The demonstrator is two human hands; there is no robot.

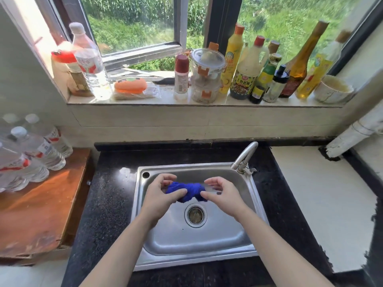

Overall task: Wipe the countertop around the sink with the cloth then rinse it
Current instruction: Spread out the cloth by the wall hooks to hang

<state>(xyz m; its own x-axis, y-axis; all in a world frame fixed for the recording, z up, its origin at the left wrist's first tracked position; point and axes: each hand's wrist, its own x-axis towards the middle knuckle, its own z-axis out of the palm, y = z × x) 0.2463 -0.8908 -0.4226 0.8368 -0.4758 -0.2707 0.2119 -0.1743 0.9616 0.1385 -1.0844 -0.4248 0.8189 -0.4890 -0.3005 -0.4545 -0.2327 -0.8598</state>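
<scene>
A bunched blue cloth hangs over the steel sink, above the drain. My left hand grips its left end and my right hand grips its right end, fingers curled round the fabric. The faucet stands at the sink's back right corner, its spout arching over the basin; I cannot tell whether water runs. Black speckled countertop surrounds the sink.
Several water bottles lie on a wooden surface at the left. The window sill above holds sauce bottles, a lidded jar, an orange sponge and a white bowl. A white pipe slants at the right.
</scene>
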